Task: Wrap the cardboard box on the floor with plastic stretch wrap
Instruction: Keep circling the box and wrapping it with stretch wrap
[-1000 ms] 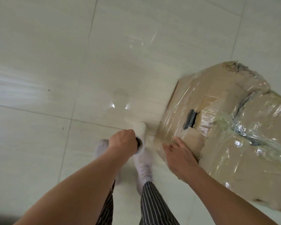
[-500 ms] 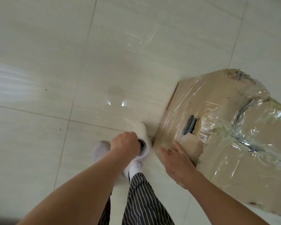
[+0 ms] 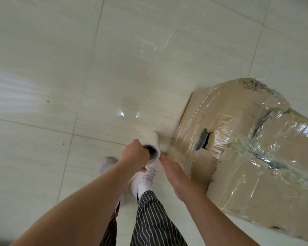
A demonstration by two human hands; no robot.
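Left hand [image 3: 134, 155] gripped the white roll of plastic stretch wrap [image 3: 152, 142] at its near end, fingers curled over the rim of the dark core. Right hand [image 3: 176, 174] was flat, fingers straight and together, holding nothing, fingertips just beside the roll's rim. Half a second earlier it lay on the near face of the brown cardboard box [image 3: 238, 157]; it had since shifted left toward the roll, and contact with the box could not be told. Box sat on the pale tiled floor [image 3: 60, 68], right of the roll, mostly covered in clear film. A film sheet [image 3: 165, 146] ran from the roll to the box's near corner. A white shoe [image 3: 147, 176] had come forward under the hands.
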